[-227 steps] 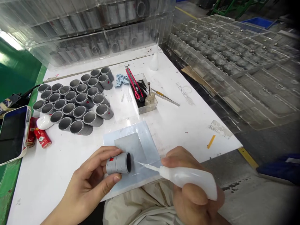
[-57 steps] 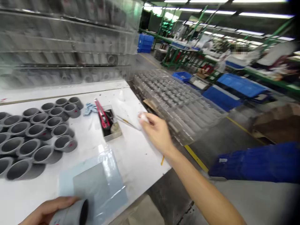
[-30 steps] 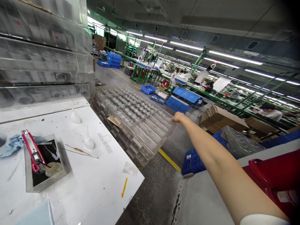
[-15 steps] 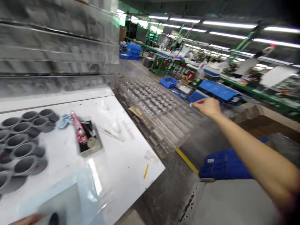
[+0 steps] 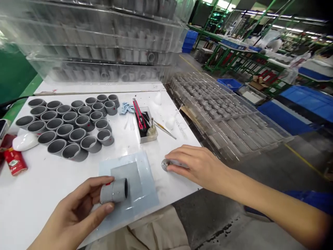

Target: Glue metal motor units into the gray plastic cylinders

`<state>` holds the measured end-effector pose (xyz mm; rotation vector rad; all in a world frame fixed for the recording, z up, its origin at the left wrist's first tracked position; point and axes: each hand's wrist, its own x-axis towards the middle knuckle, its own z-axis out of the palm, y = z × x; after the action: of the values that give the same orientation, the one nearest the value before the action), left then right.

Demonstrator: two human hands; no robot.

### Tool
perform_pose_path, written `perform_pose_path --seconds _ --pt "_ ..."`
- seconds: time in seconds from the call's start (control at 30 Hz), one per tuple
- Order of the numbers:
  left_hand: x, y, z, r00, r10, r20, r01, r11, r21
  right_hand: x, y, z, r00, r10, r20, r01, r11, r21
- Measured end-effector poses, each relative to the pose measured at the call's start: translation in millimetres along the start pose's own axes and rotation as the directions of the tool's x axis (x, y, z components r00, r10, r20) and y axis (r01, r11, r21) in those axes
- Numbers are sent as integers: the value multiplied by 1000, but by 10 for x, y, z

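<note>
grey tube (image 5: 113, 190) | left hand (image 5: 75, 215) | white table (image 5: 47, 184) | factory hall

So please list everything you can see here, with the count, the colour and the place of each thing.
grey tube: one, grey with a red label, held in the left hand over the blue sheet.
shiny metal piece: one, silver, under the right hand's fingertips on the table.
grey tubes: about two dozen, grey, grouped at the table's left.
blue sheet: one, pale blue, near edge.
clear box: one, holds a red knife.
white table: one.
clear trays: stacked, right of the table.
red can: one, far left.
left hand: grips the tube.
right hand: on the metal piece.
</note>
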<state>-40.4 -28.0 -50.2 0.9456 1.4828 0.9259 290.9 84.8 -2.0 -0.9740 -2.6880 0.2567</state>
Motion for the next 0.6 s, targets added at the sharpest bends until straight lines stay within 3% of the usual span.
perform_pose_path --seconds 0.2,0.4,0.6 --pt "2 2 -18 999 -10 44 12 999 -44 -125 96 -232 986 165 -22 -165 986 6" --pt "24 -8 -7 997 62 41 -62 998 6 -102 131 -220 977 212 34 -212 977 -8" --pt "35 -92 -35 998 47 41 -48 998 32 -168 140 -163 949 200 244 -178 978 -109"
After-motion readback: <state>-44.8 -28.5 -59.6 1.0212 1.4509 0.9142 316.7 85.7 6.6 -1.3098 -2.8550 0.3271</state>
